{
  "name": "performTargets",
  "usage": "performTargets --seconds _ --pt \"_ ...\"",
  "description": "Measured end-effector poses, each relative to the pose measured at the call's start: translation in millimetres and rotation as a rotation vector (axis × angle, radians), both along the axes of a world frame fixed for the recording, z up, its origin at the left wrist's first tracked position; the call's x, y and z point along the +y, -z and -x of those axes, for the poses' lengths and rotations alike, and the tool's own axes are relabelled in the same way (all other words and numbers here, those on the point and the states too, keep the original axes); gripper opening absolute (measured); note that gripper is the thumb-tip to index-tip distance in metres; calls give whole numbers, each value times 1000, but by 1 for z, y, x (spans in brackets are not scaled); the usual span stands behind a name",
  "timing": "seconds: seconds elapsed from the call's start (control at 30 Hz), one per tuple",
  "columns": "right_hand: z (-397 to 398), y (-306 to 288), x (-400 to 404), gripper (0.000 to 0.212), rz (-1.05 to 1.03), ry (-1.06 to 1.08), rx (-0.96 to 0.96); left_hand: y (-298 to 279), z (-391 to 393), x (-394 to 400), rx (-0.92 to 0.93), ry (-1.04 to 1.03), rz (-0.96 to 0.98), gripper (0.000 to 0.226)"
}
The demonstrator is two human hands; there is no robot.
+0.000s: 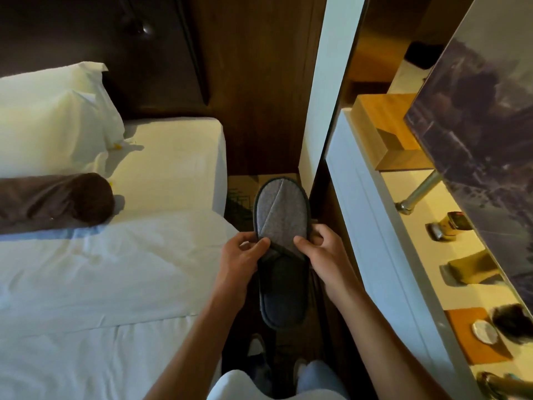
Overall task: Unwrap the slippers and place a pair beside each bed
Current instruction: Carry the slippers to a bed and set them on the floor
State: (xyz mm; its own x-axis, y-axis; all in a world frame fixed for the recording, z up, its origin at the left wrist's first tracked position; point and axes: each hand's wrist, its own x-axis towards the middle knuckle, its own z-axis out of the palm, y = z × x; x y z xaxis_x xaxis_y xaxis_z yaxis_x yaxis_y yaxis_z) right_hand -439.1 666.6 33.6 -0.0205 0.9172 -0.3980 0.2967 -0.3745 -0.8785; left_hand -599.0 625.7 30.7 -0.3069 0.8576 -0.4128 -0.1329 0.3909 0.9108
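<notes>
I hold a grey slipper with dark trim, toe pointing away from me, in the gap between the bed and the wall. My left hand grips its left edge with the thumb on the upper. My right hand grips the right edge the same way. A second slipper seems stacked under it, though I cannot tell for sure. No wrapper is visible on it. The bed with white sheets lies to the left.
A white pillow and a brown bolster lie at the head of the bed. A cardboard box sits on the floor ahead. To the right is a white ledge and a lit counter with small items. My feet stand below.
</notes>
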Motion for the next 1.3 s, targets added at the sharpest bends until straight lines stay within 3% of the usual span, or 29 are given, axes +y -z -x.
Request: performTargets --seconds 0.33,0.53,0.63,0.7,0.77,0.87,1.0,1.2,1.3 --pt "-7 52 84 62 97 -47 -59 60 -11 81 28 -63 99 24" --pt "-11 147 123 65 124 -52 -105 154 -20 123 -4 -76 135 21" --pt "-11 229 142 73 133 -40 -116 228 -22 140 -12 -71 169 29" --pt "-9 287 153 64 132 -54 -124 287 -21 151 -20 -79 192 31" --pt "-9 349 162 56 148 -75 -145 351 -20 159 -31 -92 217 26" --pt "-7 444 174 62 169 -101 -181 445 -21 169 -42 -122 243 18" --pt "-11 561 194 28 180 -195 -210 575 -28 182 -69 -168 276 17" --pt "-15 717 213 28 106 -237 -190 741 -37 196 -124 -240 246 17" --pt "-20 772 209 16 58 -206 -175 796 -41 194 -187 -269 206 6"
